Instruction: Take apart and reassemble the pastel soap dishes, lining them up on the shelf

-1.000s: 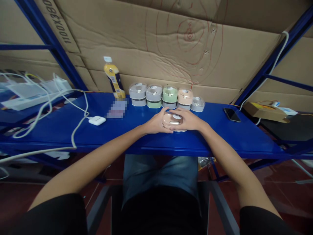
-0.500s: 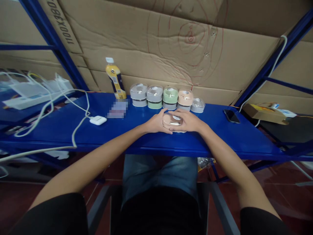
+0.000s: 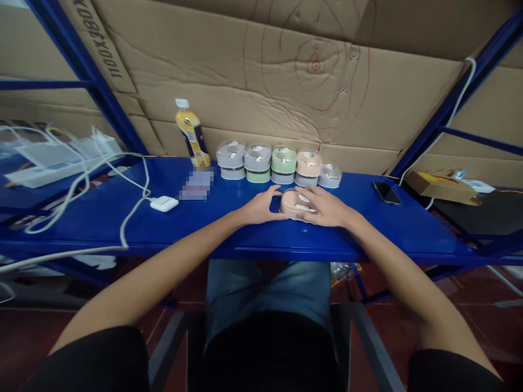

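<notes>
A small peach-coloured case [image 3: 295, 203] with a clear lid lies on the blue shelf [image 3: 229, 228] in front of me. My right hand [image 3: 324, 207] wraps round its right side and grips it. My left hand [image 3: 261, 206] rests on the shelf just left of the case, fingers loosely spread, fingertips close to it. Behind the hands stands a row of similar cases [image 3: 278, 163], stacked in twos, in grey, green and peach.
A yellow drink bottle [image 3: 190, 135] stands at the back left. A white earbud case [image 3: 164, 203] on a white cable [image 3: 131, 207] lies to the left. A black phone [image 3: 386, 192] and a cardboard box [image 3: 439, 187] lie to the right. Cardboard sheets [image 3: 286, 71] form the back wall.
The peach case has shifted a little to the right with my right hand. My left hand has let go of it and now sits beside it on the shelf.
</notes>
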A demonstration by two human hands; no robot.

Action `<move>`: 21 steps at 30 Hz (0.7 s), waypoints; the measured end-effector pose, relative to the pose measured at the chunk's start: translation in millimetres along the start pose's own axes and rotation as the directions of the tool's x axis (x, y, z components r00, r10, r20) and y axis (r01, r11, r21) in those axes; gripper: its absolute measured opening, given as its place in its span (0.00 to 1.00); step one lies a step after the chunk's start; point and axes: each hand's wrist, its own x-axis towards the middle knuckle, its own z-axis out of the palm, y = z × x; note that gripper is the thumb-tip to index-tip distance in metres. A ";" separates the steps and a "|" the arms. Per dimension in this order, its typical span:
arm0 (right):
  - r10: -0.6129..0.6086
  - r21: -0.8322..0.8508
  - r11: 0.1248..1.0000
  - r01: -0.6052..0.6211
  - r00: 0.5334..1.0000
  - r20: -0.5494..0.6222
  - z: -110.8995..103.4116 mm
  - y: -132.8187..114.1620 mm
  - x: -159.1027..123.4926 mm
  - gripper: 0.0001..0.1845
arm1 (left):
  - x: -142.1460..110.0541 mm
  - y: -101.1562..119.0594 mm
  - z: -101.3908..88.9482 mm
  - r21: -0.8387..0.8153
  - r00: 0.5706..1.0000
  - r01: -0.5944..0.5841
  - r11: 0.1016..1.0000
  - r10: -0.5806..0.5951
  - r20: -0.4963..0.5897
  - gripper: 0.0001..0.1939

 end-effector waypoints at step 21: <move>0.708 -0.192 0.500 -0.845 0.526 -0.471 -36.1 125.4 -13.5 0.43 | -1.7 10.0 -3.5 0.113 0.999 0.032 0.993 -0.035 0.025 0.39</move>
